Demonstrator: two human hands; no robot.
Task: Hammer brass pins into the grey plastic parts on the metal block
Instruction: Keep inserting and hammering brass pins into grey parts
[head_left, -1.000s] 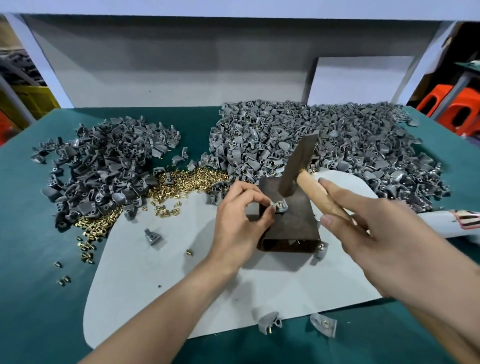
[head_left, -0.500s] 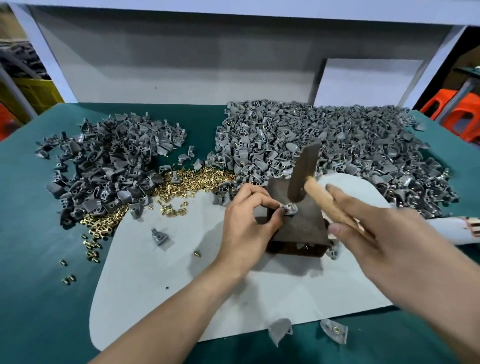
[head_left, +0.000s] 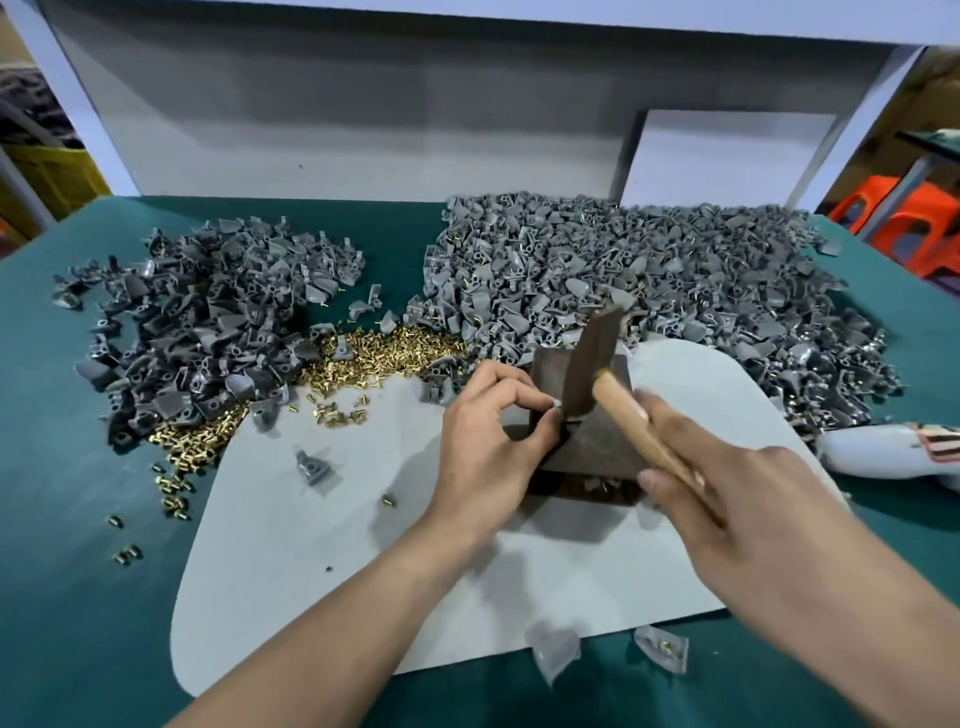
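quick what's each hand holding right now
Left hand: pinches a grey plastic part on the metal block.
Right hand: grips the hammer by its wooden handle.

Hammer (head_left: 592, 364) has come down a bit since a second ago, and the right grip (head_left: 727, 499) dropped with it. The head's low end now sits right beside the grey part (head_left: 557, 411), maybe touching, too blurry.
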